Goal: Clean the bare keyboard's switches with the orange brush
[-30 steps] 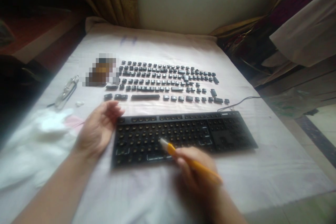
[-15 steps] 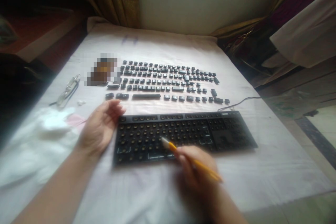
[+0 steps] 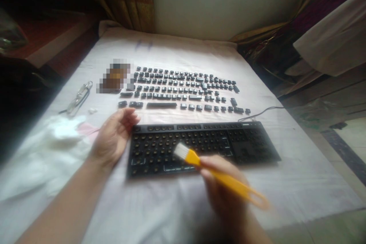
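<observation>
A black keyboard (image 3: 200, 145) with its keycaps off lies on the cloth, showing rows of bare switch stems. Against its upper left corner rests my left hand (image 3: 116, 133), fingers curled at the edge, gripping it; the thumb is hard to make out. My right hand (image 3: 225, 187) is closed around a yellow-handled brush (image 3: 192, 157). Its pale bristles are over the middle of the keyboard; I cannot tell whether they touch it. Behind the keyboard, loose black keycaps (image 3: 167, 89) are laid out in rows, with the long spacebar (image 3: 161, 105) in the nearest row.
Eyeglasses (image 3: 80, 97) and a crumpled white cloth (image 3: 57, 145) lie to the left. A pixelated brown item (image 3: 114, 78) sits beside the keycaps. The keyboard's cable (image 3: 263, 110) runs off to the right. A light sheet (image 3: 303, 175) covers the surface.
The brush has turned in my right hand, so the flat of its bristles and its looped handle now show. My left hand stays at the keyboard's corner; the view has shifted slightly.
</observation>
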Demonstrator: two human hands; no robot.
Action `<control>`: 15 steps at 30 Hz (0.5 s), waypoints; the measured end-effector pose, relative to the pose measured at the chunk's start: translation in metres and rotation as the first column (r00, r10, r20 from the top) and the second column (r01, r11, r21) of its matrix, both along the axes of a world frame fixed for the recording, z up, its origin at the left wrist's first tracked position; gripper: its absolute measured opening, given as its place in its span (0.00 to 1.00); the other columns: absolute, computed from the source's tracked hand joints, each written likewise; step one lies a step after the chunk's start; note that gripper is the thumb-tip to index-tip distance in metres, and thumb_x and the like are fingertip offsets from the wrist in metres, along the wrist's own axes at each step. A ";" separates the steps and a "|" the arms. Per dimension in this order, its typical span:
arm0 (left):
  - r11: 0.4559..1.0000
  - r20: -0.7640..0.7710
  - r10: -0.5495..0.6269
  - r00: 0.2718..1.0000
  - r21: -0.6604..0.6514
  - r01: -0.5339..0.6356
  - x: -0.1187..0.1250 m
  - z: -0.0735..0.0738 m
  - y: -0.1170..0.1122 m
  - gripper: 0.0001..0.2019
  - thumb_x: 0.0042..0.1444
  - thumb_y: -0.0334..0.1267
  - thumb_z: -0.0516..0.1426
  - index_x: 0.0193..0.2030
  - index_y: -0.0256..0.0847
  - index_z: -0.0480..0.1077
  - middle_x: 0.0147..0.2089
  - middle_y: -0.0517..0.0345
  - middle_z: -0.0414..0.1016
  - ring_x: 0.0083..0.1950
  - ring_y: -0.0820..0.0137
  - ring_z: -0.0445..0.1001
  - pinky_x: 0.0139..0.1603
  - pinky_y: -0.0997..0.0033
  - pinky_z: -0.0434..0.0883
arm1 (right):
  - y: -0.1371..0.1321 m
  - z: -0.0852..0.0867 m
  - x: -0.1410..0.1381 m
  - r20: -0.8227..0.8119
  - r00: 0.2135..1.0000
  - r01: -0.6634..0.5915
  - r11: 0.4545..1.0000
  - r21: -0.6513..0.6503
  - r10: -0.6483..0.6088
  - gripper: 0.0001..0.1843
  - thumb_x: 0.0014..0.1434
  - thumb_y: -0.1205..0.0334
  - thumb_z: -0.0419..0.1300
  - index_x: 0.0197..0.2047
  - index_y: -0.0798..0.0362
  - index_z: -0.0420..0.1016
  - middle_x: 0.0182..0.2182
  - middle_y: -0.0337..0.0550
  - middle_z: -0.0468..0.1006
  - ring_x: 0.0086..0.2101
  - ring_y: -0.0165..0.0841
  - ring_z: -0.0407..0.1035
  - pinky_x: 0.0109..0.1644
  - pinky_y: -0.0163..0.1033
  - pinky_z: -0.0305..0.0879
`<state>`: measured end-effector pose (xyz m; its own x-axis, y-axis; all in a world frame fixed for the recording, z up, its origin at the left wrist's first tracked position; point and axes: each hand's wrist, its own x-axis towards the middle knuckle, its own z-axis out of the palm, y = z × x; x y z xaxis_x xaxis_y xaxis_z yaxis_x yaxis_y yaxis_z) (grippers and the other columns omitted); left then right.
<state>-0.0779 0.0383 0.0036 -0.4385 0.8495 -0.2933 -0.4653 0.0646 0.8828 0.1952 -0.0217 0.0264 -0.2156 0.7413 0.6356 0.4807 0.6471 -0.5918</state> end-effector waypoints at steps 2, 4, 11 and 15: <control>1.000 -0.001 -0.003 1.000 0.002 0.003 0.001 0.000 0.000 0.11 0.54 0.45 0.66 0.39 0.40 0.79 0.38 0.57 0.78 0.42 0.69 0.77 0.50 0.69 0.77 | 0.002 -0.008 -0.001 0.032 0.999 0.000 0.999 0.032 -0.001 0.05 0.68 0.66 0.57 0.45 0.51 0.74 0.32 0.42 0.84 0.28 0.33 0.80 0.32 0.36 0.77; 1.000 -0.002 -0.005 1.000 0.003 0.005 0.002 0.001 -0.001 0.12 0.53 0.45 0.66 0.39 0.40 0.79 0.38 0.57 0.78 0.43 0.68 0.77 0.50 0.68 0.77 | 0.003 -0.014 -0.002 0.053 0.999 -0.005 0.999 0.042 0.003 0.05 0.68 0.68 0.56 0.44 0.51 0.73 0.31 0.42 0.84 0.27 0.33 0.79 0.31 0.36 0.76; 1.000 0.014 0.003 1.000 0.001 -0.003 0.004 0.004 -0.002 0.11 0.53 0.45 0.67 0.38 0.41 0.80 0.37 0.57 0.78 0.42 0.69 0.77 0.50 0.69 0.76 | 0.003 -0.013 -0.006 0.094 0.994 -0.056 0.998 0.015 0.054 0.07 0.68 0.70 0.54 0.44 0.51 0.72 0.29 0.40 0.83 0.25 0.32 0.78 0.29 0.36 0.73; 1.000 0.021 0.010 1.000 -0.006 -0.010 0.005 0.005 -0.002 0.11 0.51 0.46 0.68 0.37 0.41 0.80 0.36 0.58 0.78 0.42 0.69 0.76 0.50 0.69 0.76 | 0.004 -0.015 -0.008 0.114 0.990 -0.088 0.996 0.001 0.088 0.07 0.67 0.71 0.55 0.44 0.51 0.71 0.29 0.41 0.83 0.24 0.32 0.77 0.28 0.36 0.72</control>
